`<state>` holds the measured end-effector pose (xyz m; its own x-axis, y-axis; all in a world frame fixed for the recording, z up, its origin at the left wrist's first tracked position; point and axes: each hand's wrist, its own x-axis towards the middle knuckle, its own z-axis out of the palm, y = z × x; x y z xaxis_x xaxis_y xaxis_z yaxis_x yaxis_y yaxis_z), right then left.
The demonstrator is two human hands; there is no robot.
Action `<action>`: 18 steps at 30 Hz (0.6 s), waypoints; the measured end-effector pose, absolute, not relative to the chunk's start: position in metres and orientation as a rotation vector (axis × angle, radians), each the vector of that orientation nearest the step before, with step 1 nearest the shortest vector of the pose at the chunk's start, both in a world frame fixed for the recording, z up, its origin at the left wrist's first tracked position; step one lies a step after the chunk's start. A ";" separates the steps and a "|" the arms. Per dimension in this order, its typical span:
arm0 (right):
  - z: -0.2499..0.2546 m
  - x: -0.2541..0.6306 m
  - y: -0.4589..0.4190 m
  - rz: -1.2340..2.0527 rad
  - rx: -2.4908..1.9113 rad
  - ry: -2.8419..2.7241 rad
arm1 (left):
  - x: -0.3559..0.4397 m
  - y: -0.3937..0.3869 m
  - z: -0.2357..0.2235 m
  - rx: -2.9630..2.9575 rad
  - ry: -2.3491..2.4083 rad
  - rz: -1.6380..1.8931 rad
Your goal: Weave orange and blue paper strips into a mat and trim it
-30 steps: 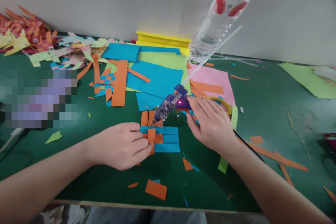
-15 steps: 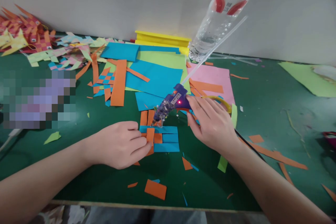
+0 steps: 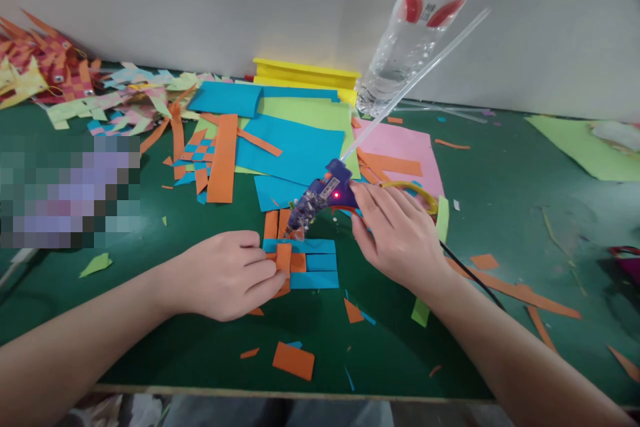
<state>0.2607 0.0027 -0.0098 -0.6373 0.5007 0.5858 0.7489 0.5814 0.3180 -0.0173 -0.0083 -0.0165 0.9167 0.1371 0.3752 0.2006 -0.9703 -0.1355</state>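
Note:
My right hand [image 3: 400, 230] is wrapped round the handle of a blue glue gun [image 3: 327, 193], whose red light is lit. A long clear glue stick [image 3: 415, 83] sticks out of its back end. The nozzle points down at the upper blue strip of a small weave of orange and blue paper strips [image 3: 320, 279]. My left hand [image 3: 225, 277] is closed at the weave's left side, its fingertips on an orange paper strip [image 3: 283, 261] that lies across the blue ones. The tips of the left thumb and some fingers are hidden.
Blue sheets [image 3: 295, 147], a pink sheet [image 3: 400, 137] and orange strips lie behind the weave. Yellow-handled scissors [image 3: 425, 197] are behind my right hand. A water bottle [image 3: 400, 47] stands by the wall. Woven paper fish [image 3: 65, 73] are piled at the far left.
The whole view has shifted slightly. The glue gun's nozzle stays at the weave's upper blue strip, with its glue stick leaning a little lower. My left hand keeps its place on the orange strip.

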 end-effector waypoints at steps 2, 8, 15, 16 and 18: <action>-0.011 0.261 0.003 -0.762 -1.009 -2.379 | -0.017 -0.008 -0.017 -2.911 -0.259 -0.547; -0.012 0.262 0.003 -0.744 -1.018 -2.361 | -0.016 -0.008 -0.014 -2.916 -0.263 -0.547; -0.014 0.264 0.004 -0.771 -1.037 -2.329 | -0.017 -0.008 -0.013 -2.908 -0.242 -0.565; -0.014 0.264 0.004 -0.771 -1.042 -2.328 | -0.017 -0.008 -0.013 -2.907 -0.243 -0.568; -0.015 0.265 0.004 -0.773 -1.052 -2.327 | -0.016 -0.008 -0.013 -2.906 -0.249 -0.578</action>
